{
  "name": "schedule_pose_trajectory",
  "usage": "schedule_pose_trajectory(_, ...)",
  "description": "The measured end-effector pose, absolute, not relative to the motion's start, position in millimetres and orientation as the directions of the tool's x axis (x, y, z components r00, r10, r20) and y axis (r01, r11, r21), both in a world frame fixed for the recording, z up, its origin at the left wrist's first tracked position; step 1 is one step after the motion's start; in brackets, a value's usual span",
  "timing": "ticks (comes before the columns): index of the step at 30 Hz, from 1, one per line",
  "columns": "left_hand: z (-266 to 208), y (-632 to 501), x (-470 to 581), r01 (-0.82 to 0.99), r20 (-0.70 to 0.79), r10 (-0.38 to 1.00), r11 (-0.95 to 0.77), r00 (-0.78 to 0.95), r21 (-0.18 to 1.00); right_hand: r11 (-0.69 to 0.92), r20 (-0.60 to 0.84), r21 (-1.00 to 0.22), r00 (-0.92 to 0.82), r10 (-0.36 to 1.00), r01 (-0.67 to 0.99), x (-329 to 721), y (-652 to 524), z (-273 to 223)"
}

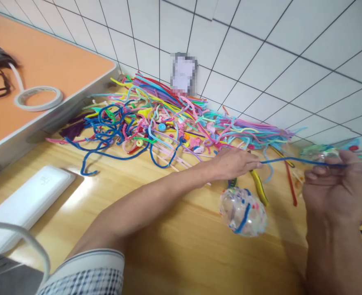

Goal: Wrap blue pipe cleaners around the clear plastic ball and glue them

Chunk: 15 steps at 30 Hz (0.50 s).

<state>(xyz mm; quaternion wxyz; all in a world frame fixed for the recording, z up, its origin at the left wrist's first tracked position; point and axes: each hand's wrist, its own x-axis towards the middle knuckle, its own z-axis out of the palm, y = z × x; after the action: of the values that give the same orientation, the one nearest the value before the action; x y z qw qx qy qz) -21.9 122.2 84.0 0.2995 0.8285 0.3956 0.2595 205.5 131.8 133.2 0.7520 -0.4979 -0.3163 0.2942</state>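
A blue pipe cleaner (287,159) stretches nearly level between my two hands above the table. My left hand (234,164) pinches its left end, with the fingers pressed together. On the right, my right hand (337,184) is closed round the other end. Below my left hand lies a clear plastic ball (243,211) with coloured specks and a blue pipe cleaner strip across it. Yellow-handled pliers (259,186) rest just behind the ball, partly hidden by my left fingers. Another clear decorated ball (319,153) sits behind my right hand, partly covered by it.
A tangled heap of coloured pipe cleaners (168,119) with buttons runs along the tiled wall (261,53). A phone (184,73) leans there, blurred. At left are a white box-shaped device (33,205), a cable, and an orange surface (76,53) with a tape roll (39,98).
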Motion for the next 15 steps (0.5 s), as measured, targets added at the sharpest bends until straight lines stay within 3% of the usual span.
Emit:
schedule_pose_trajectory(3,79,124,-20,0.498,0.173,0.808,-0.499,0.563,0.709,0.222,0.077,-0.959,0.590,0.804,-0.178,194,130,132)
schedule_pose_trajectory(7,74,131,-22,0.444,0.183,0.789,-0.503,0.586,0.742,0.217,0.072,-0.957,0.569,0.819,-0.192,188,129,132)
schedule_pose_trajectory(15,60,147,-33,0.121,0.265,0.806,-0.381,0.529,0.917,0.252,0.038,-0.939,0.657,0.753,-0.235,202,141,128)
